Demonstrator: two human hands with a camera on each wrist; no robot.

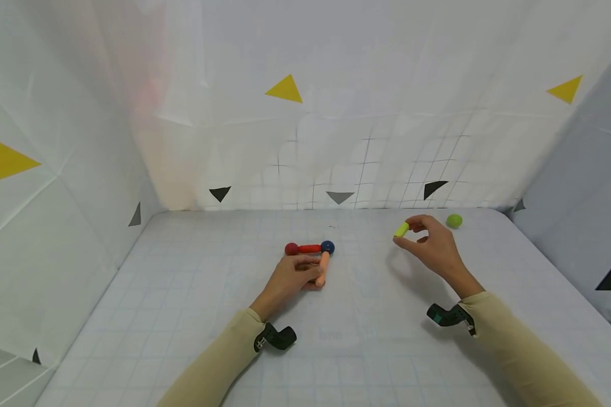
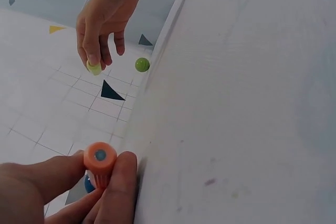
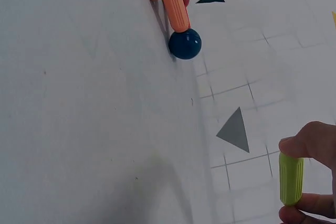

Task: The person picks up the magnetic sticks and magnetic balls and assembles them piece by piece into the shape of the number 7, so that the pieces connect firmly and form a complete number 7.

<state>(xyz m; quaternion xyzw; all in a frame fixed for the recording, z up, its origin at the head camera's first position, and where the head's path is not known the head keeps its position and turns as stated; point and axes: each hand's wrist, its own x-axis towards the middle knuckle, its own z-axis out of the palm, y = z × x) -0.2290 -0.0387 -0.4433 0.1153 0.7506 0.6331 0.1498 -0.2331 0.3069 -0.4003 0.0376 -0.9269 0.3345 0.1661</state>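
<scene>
My left hand (image 1: pixel 294 276) pinches an orange ribbed rod (image 1: pixel 323 268) between thumb and fingers. In the left wrist view its near end shows a round grey insert. The rod's far end meets a blue ball (image 1: pixel 328 247). From that ball a red rod (image 1: pixel 309 249) runs left to a dark red ball (image 1: pixel 292 249), making an L shape on the table. Off to the right, my right hand (image 1: pixel 434 244) holds a short yellow-green ribbed rod (image 3: pixel 291 179) by its two ends, thumb at one and fingertips at the other, raised above the table.
A green ball (image 1: pixel 454 221) lies on the table behind the right hand, near the back edge. White sheeting with yellow and dark triangles (image 1: pixel 339 196) walls the back and sides of the gridded white table (image 1: pixel 366 350). Each wrist carries a black camera mount (image 1: pixel 280 338).
</scene>
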